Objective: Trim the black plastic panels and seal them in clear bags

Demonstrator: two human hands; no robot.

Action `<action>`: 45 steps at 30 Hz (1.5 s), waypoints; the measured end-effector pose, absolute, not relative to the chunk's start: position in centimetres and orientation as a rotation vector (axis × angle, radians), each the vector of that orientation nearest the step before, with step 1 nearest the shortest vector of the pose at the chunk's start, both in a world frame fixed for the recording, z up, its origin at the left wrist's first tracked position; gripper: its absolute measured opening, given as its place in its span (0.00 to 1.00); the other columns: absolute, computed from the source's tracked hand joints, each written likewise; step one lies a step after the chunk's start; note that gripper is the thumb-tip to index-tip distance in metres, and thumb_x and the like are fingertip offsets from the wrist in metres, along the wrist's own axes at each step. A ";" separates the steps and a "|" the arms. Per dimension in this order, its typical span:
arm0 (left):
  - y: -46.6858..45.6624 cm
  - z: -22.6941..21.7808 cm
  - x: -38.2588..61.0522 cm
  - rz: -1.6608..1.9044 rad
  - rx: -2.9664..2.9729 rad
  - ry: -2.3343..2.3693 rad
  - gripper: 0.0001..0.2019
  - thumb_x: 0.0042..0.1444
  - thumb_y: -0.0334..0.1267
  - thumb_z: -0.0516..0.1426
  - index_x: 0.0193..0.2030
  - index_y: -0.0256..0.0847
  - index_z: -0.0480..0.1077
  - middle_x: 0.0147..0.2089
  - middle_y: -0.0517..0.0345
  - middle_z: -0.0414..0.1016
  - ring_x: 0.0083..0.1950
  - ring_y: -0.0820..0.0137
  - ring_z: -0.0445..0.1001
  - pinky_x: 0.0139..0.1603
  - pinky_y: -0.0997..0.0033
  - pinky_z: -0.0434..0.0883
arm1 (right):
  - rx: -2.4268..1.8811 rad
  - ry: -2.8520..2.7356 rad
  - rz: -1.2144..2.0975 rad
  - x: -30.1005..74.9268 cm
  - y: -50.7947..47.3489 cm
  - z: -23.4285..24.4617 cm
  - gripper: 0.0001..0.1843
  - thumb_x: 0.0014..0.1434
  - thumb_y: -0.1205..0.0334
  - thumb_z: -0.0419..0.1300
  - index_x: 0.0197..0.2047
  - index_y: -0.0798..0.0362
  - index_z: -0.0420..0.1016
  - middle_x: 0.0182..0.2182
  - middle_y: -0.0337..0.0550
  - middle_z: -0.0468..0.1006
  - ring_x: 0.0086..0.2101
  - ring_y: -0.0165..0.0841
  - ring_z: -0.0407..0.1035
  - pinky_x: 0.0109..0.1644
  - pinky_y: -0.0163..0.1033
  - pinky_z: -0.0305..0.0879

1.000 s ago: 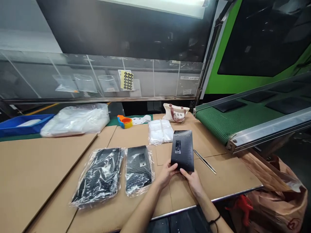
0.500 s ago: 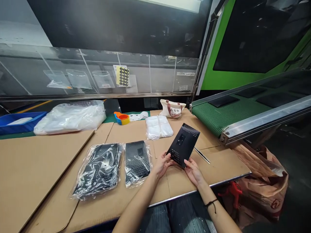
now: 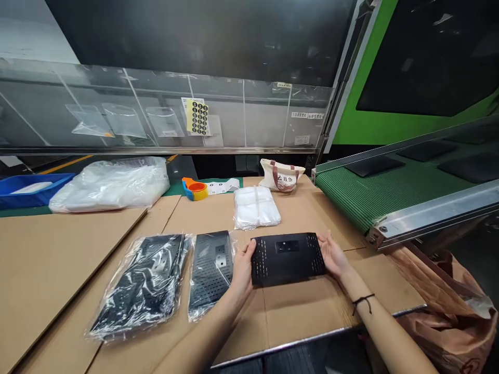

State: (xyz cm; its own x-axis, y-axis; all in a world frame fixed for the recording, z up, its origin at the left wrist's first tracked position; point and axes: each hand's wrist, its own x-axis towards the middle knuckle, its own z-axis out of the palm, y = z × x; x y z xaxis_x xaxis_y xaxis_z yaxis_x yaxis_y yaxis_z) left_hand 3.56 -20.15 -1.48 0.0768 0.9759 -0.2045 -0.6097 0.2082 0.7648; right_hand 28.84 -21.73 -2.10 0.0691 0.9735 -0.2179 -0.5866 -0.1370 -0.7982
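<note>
Cardboard (image 3: 304, 306) covers the worktable, and above it a black panel (image 3: 288, 269) is tipped toward the viewer, its long side running left to right. Slots line both ends of the panel, and a rectangular patch sits near its upper middle. The left hand (image 3: 244, 262) grips the left end, thumb on the front face near the top corner. The right hand (image 3: 333, 254) touches the opposite end; part of it is hidden behind the edge, so I cannot tell how far its fingers are closed. A dark cord (image 3: 363, 299) circles the right wrist.

Left of the panel lie two clear-wrapped packs, a wide one (image 3: 142, 283) and a narrower one (image 3: 210, 267), the latter beside the left hand. Behind the panel is a banded stack of plastic bags (image 3: 256, 208), with a cloth bag (image 3: 284, 176) beyond it. Farther left sits a colourful tape ring (image 3: 197, 191). At right, a green conveyor belt (image 3: 351, 195) carries dark flat pieces (image 3: 374, 166).
</note>
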 end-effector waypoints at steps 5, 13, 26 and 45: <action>-19.5 -1.9 3.5 1.326 0.597 0.858 0.25 0.43 0.52 0.69 0.44 0.38 0.75 0.46 0.51 0.81 0.50 0.60 0.77 0.53 0.64 0.73 | -0.973 -0.535 1.508 27.7 -18.4 -2.9 0.16 0.40 0.57 0.76 0.31 0.54 0.78 0.28 0.45 0.84 0.37 0.45 0.80 0.43 0.46 0.77; -21.7 -4.0 3.8 1.356 1.197 1.056 0.38 0.55 0.48 0.61 0.70 0.44 0.52 0.73 0.50 0.51 0.73 0.60 0.49 0.72 0.60 0.50 | -0.970 -0.424 1.476 27.2 -18.7 -4.7 0.18 0.46 0.50 0.71 0.38 0.51 0.80 0.34 0.44 0.85 0.43 0.44 0.79 0.50 0.47 0.75; -22.0 -4.3 2.8 1.282 1.555 1.081 0.48 0.48 0.46 0.67 0.72 0.51 0.46 0.74 0.51 0.48 0.74 0.55 0.44 0.73 0.49 0.46 | -0.865 -0.370 1.631 28.4 -20.2 -3.9 0.19 0.44 0.45 0.70 0.37 0.46 0.83 0.37 0.42 0.85 0.49 0.48 0.75 0.61 0.55 0.65; -22.3 -3.9 3.5 1.162 1.191 1.036 0.44 0.54 0.46 0.63 0.72 0.45 0.45 0.51 0.50 0.77 0.37 0.63 0.80 0.40 0.62 0.79 | -0.847 -0.369 1.473 27.6 -20.1 -2.8 0.21 0.38 0.43 0.74 0.34 0.46 0.83 0.33 0.39 0.85 0.43 0.46 0.78 0.59 0.54 0.68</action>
State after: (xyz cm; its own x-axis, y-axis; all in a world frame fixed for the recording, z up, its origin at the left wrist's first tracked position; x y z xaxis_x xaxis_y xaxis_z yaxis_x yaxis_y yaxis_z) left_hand 3.54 -22.27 -3.88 0.1302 0.9915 0.0077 -0.1054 0.0061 0.9944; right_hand 27.58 -20.15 -2.83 0.1095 0.9560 -0.2722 -0.7146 -0.1147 -0.6901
